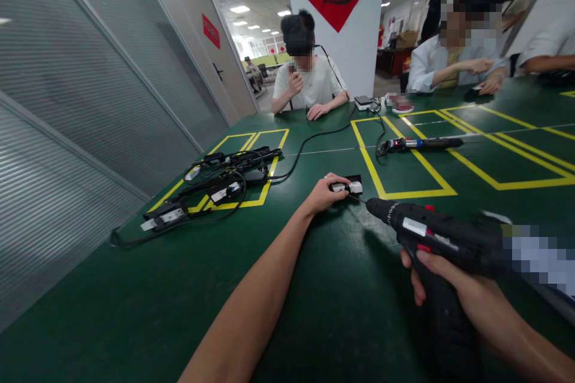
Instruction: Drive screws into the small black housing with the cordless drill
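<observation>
My left hand [327, 191] reaches forward over the green table, its fingers closed on a small black part with a silver-white face [354, 185]. My right hand [453, 275] is wrapped round the grip of a black cordless drill [415, 221] with red buttons. The drill points left, and its thin bit [359, 198] ends at or very near the part by my left fingertips. Whether the tip touches it, I cannot tell. The lower grip of the drill runs out of the bottom of the view.
Black cabled devices [224, 185] lie in a tangle at left. An electric screwdriver-like tool [422, 143] lies at right among yellow tape outlines [417, 194]. A person [309, 81] sits opposite; another person [462, 72] sits at far right. A cable [309, 140] crosses the table.
</observation>
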The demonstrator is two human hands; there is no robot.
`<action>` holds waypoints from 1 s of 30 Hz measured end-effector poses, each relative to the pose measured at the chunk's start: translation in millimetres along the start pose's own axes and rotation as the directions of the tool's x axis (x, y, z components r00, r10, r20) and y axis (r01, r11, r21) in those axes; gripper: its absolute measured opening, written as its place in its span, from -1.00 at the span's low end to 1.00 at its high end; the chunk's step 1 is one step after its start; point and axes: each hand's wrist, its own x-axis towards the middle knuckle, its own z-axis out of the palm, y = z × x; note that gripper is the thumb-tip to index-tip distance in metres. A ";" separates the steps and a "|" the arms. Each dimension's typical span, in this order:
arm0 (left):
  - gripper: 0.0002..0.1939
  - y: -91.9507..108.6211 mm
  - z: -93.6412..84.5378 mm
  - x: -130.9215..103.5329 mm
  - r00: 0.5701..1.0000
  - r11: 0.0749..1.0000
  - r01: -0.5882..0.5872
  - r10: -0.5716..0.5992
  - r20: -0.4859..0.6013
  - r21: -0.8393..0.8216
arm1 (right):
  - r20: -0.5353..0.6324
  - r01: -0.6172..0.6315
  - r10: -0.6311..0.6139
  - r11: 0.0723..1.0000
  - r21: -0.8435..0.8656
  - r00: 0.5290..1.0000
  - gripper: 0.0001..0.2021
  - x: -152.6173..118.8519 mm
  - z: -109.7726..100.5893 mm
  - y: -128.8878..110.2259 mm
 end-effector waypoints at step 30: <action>-0.67 1.2 -0.9 -0.3 1.000 1.000 -0.016 0.016 0.000 0.004 | -0.038 0.000 0.000 1.000 0.001 0.999 -0.68 -1.0 1.8 0.2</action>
